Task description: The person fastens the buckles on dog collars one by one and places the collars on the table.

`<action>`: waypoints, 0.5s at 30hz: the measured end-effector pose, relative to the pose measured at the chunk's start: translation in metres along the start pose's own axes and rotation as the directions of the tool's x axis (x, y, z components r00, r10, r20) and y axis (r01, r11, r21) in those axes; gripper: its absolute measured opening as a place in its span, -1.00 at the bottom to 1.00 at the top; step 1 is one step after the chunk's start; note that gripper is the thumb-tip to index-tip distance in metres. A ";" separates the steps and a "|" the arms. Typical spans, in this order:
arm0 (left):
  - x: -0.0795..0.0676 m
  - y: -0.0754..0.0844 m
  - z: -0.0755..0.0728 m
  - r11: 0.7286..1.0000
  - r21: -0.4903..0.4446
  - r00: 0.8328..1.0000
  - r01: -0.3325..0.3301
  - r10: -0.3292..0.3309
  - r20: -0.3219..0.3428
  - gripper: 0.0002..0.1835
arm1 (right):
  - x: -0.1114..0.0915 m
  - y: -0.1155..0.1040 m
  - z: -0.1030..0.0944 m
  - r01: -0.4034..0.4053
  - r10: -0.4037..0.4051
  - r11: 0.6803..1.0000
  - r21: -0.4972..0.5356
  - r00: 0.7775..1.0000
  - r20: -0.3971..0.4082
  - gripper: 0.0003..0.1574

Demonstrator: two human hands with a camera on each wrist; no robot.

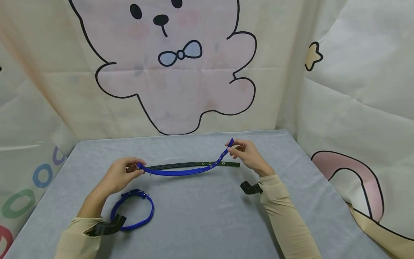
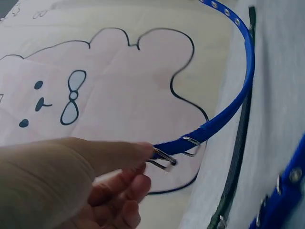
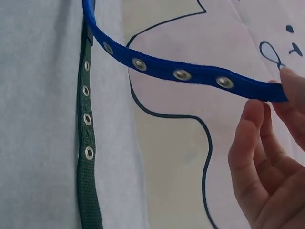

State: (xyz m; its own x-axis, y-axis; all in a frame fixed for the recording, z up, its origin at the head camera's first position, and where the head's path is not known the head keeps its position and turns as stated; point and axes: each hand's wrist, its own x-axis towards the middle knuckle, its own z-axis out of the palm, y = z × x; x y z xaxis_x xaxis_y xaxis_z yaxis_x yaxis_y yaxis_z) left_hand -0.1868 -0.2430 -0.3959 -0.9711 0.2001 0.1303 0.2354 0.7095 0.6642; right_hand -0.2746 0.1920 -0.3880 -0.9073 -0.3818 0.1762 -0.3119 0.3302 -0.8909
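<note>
A blue pet collar (image 1: 181, 173) with metal eyelets hangs in a shallow curve between both hands, unfastened. My left hand (image 1: 124, 171) pinches its buckle end; the silver buckle (image 2: 164, 160) and a D-ring (image 2: 192, 145) show beside the thumb in the left wrist view. The tip of the eyelet end is pinched by my right hand (image 1: 247, 154), higher than the left. Behind it a dark green collar (image 1: 233, 164) lies stretched straight on the table, its eyelets facing up in the right wrist view.
A second blue collar (image 1: 152, 212), buckled into a loop, lies near the left forearm. The table (image 1: 200, 230) has a grey cloth cover. Behind it hangs a curtain (image 1: 271, 90) with a cartoon bear, and printed cloth (image 1: 355, 118) flanks the right side.
</note>
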 end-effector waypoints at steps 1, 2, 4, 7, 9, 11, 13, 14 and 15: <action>0.000 0.003 0.000 1.000 -0.028 1.000 -0.012 0.011 -0.026 -0.75 | 0.000 -0.002 0.001 0.021 -0.021 1.000 -0.005 1.000 0.001 -0.71; 0.000 0.006 -0.001 0.998 -0.057 0.998 -0.022 0.019 -0.052 -0.75 | 0.000 -0.004 0.003 0.045 -0.045 0.999 -0.011 0.999 0.007 -0.72; -0.001 0.013 0.000 0.992 -0.118 0.995 -0.043 0.032 -0.097 -0.74 | 0.000 -0.008 0.007 0.098 -0.097 0.995 -0.023 0.995 0.030 -0.74; -0.003 0.023 0.005 0.977 -0.189 0.986 -0.094 0.065 -0.152 -0.74 | -0.001 -0.012 0.016 0.153 -0.150 0.988 -0.038 0.985 0.083 -0.75; -0.003 0.028 0.010 0.962 -0.229 0.978 -0.149 0.108 -0.181 -0.75 | -0.002 -0.015 0.024 0.159 -0.153 0.986 -0.042 0.982 0.114 -0.74; -0.003 0.034 0.014 0.942 -0.271 0.968 -0.198 0.145 -0.203 -0.75 | -0.004 -0.018 0.031 0.152 -0.144 0.987 -0.051 0.980 0.140 -0.73; -0.003 0.039 0.018 0.917 -0.330 0.963 -0.225 0.158 -0.219 -0.73 | -0.005 -0.020 0.037 0.139 -0.126 0.988 -0.071 0.978 0.164 -0.71; -0.003 0.041 0.019 0.903 -0.366 0.963 -0.224 0.149 -0.223 -0.72 | -0.006 -0.021 0.039 0.131 -0.114 0.988 -0.084 0.977 0.179 -0.69; -0.004 0.043 0.019 0.891 -0.401 0.965 -0.215 0.132 -0.225 -0.71 | -0.006 -0.022 0.042 0.124 -0.102 0.987 -0.103 0.975 0.196 -0.68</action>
State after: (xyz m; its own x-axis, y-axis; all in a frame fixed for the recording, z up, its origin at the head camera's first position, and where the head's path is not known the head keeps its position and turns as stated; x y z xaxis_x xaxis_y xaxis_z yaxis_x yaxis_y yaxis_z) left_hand -0.1721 -0.1999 -0.3817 -0.9156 0.1350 0.3787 0.4020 0.3183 0.8585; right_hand -0.2503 0.1511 -0.3867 -0.7977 -0.5752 0.1811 -0.4495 0.3670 -0.8144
